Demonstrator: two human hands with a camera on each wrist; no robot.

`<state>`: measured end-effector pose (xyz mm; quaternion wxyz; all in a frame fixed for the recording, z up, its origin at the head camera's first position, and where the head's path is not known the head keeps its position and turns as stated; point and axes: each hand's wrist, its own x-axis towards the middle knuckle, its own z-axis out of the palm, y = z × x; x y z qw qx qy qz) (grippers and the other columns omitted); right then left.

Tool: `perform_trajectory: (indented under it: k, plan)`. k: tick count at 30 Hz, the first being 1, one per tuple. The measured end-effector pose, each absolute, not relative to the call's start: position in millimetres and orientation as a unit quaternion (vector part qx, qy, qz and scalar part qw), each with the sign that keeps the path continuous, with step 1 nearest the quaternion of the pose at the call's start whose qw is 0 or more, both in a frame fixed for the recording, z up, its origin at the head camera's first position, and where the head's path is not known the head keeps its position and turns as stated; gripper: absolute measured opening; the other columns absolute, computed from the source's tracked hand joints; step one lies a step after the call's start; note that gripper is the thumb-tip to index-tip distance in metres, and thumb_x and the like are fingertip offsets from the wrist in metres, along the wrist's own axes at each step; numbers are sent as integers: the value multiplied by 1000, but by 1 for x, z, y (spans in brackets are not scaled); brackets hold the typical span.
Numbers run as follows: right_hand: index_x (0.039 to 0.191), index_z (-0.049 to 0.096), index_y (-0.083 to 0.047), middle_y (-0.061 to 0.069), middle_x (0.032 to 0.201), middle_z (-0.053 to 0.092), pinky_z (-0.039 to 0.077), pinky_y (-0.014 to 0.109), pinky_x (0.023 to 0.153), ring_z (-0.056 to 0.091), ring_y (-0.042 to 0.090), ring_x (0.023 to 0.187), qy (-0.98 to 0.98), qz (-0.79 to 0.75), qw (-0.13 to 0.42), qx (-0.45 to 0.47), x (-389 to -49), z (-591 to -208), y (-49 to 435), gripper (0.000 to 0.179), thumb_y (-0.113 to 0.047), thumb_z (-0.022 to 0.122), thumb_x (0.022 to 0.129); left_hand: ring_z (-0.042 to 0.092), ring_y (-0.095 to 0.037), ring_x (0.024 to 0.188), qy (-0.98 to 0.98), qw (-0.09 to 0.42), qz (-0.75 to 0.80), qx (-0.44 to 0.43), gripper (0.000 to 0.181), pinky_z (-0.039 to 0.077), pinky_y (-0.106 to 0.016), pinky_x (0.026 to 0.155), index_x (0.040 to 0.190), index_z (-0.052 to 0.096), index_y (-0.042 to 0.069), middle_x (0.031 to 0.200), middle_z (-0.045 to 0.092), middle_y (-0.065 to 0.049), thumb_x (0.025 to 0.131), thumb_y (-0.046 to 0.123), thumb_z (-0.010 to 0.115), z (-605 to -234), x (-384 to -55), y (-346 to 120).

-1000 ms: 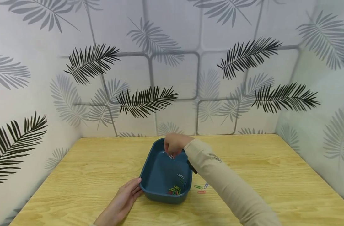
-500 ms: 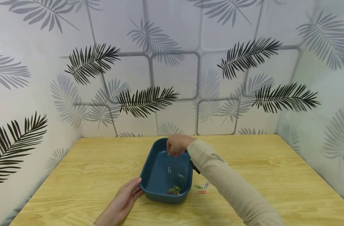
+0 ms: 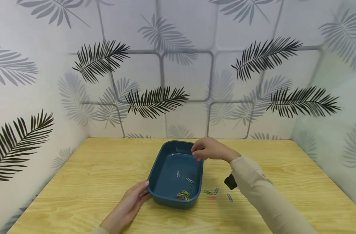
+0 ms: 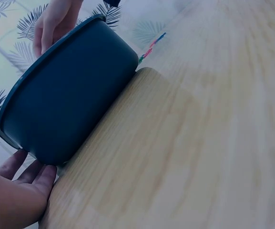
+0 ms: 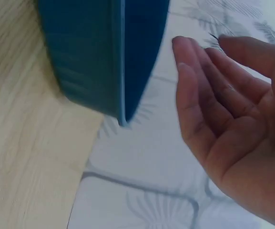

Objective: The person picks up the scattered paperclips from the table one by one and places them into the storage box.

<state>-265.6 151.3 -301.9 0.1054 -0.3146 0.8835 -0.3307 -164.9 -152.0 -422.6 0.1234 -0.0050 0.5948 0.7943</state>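
Note:
A deep blue plastic tray (image 3: pixel 172 204) stands on the table. My left hand (image 3: pixel 128 204) holds its near left corner, thumb at the rim and fingers against the outer wall, as the left wrist view also shows. Inside lie a white paper clip (image 3: pixel 178 174), another pale paper clip (image 3: pixel 190 180) and a small heap of coloured paper clips (image 3: pixel 184 194) near the front wall. Above the tray's far right rim is my right hand (image 3: pixel 211 149). In the right wrist view its fingers (image 5: pixel 187 90) bend loosely, thumb apart, with no clip showing between them.
Right of the tray, loose paper clips lie on the wooden table (image 3: pixel 108 165): a green clip (image 3: pixel 208 192), a pink clip (image 3: pixel 211 198), a blue clip (image 3: pixel 216 191) and a purple-blue clip (image 3: pixel 230 197). A leaf-patterned wall (image 3: pixel 184 78) rises behind.
The right hand let go of a white paper clip, which dropped into the tray, then moved right to the rim with its fingers loosening. The left hand stays at the corner. The head view shifted slightly.

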Motion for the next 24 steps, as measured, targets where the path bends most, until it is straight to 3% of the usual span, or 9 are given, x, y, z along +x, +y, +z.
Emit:
perform_trajectory:
  k: [4,10,18,24]
  plan:
    - [117,62,4,12,98,69,56,40,76,67,27,87,868,-400,76,-284,-255,-305,177,27,-15,58,98,54,-16,110,597,111,794,-24,57,45,-32,96,138,38,-11,127,52,-12,100,28,55,-422,-162,-156]
    - [118,61,5,9,98,69,55,42,75,66,22,85,885,-410,9,-221,-231,-320,226,28,-14,60,97,53,-16,112,590,134,796,17,57,42,-33,99,137,39,-10,127,52,-11,100,30,55,-423,-165,-150]
    - [113,63,6,10,95,68,55,38,68,65,26,84,920,-344,-21,-189,-216,-348,263,27,-12,65,93,53,-17,112,592,133,795,11,57,42,-33,99,136,40,-10,127,52,-12,99,30,57,-426,-168,-146]
    - [108,63,9,10,91,68,54,42,68,64,28,83,932,-306,-34,-193,-220,-355,279,26,-9,67,90,53,-17,111,600,117,791,-10,57,43,-33,98,134,42,-11,128,52,-14,98,30,58,-424,-168,-148]
